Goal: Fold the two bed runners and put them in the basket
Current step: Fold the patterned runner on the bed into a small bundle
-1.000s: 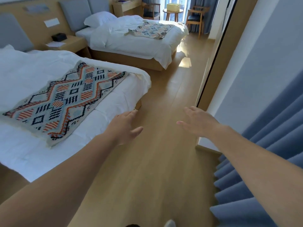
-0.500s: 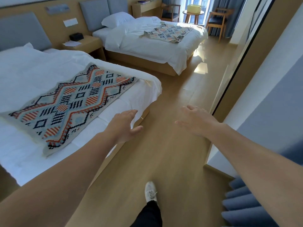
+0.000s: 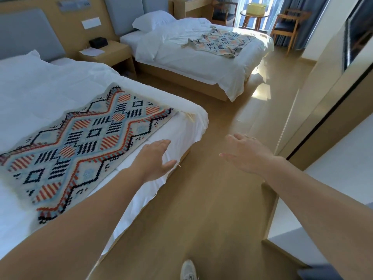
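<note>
A patterned bed runner in blue, orange and black lies flat across the foot of the near bed. A second runner lies rumpled on the far bed. A yellow basket stands on a small round table at the far end of the room. My left hand is open, fingers straight, above the near bed's foot corner beside the runner's edge. Over the wooden floor, my right hand is open and holds nothing.
A wooden nightstand sits between the beds. A wooden chair and a desk stand by the window. A wall and dark-framed panel run along the right. My shoe shows on the floor aisle.
I have walked forward along the aisle; both beds look closer. My left hand has come over the near bed's corner. Both hands stay open.
</note>
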The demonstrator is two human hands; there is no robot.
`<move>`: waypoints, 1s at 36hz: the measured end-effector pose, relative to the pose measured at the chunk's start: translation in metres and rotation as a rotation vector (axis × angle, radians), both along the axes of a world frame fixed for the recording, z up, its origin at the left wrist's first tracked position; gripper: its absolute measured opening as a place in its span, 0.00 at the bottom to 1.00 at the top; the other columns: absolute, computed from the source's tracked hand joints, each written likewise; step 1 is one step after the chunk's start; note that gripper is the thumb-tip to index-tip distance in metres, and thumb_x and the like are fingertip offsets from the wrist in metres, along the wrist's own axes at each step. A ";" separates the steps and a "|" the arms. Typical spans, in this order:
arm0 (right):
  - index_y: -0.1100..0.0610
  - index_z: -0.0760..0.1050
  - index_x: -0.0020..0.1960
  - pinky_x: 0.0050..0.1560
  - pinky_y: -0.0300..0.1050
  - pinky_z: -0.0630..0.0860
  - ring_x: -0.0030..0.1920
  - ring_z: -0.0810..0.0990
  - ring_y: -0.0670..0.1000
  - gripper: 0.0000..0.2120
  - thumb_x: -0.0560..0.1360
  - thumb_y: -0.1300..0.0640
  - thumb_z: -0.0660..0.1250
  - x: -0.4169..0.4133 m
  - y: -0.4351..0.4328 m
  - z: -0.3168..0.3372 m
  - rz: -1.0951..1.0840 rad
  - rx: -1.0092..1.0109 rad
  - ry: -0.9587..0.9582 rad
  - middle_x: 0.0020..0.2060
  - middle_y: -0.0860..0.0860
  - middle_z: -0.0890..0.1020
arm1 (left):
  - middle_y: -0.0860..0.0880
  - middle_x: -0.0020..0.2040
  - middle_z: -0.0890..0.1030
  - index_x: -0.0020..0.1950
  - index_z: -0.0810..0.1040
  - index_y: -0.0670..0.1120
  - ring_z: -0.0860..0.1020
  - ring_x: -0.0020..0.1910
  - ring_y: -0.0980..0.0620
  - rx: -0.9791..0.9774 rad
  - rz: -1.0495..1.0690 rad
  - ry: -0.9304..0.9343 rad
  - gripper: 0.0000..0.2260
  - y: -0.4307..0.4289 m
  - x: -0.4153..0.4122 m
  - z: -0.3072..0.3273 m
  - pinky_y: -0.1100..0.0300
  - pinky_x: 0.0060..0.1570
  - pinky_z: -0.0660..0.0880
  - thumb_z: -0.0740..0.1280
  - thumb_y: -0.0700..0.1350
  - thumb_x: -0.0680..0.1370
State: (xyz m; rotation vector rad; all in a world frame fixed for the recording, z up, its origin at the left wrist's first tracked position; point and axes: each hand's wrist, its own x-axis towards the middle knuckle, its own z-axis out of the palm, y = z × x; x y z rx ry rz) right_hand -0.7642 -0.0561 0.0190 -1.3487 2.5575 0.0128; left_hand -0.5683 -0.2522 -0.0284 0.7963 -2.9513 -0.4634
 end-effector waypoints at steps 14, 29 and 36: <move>0.53 0.60 0.73 0.68 0.54 0.66 0.68 0.68 0.57 0.30 0.78 0.36 0.55 -0.090 -0.147 -0.022 0.320 -0.006 0.057 0.68 0.54 0.69 | 0.50 0.76 0.62 0.77 0.57 0.46 0.60 0.74 0.52 0.008 0.221 -0.005 0.32 -0.079 -0.047 -0.019 0.58 0.72 0.55 0.62 0.57 0.78; 0.54 0.57 0.76 0.72 0.52 0.61 0.72 0.64 0.57 0.31 0.79 0.38 0.54 -0.245 -0.269 -0.033 0.600 0.043 0.026 0.73 0.54 0.64 | 0.48 0.76 0.61 0.77 0.56 0.45 0.59 0.75 0.50 0.009 0.529 -0.089 0.31 -0.140 -0.172 -0.016 0.53 0.74 0.54 0.60 0.57 0.79; 0.53 0.60 0.74 0.67 0.51 0.66 0.66 0.70 0.56 0.29 0.79 0.38 0.55 -0.280 -0.321 -0.025 0.711 0.001 0.018 0.66 0.53 0.70 | 0.48 0.77 0.60 0.77 0.56 0.45 0.58 0.75 0.50 0.026 0.629 -0.092 0.31 -0.158 -0.199 -0.011 0.53 0.73 0.55 0.60 0.57 0.79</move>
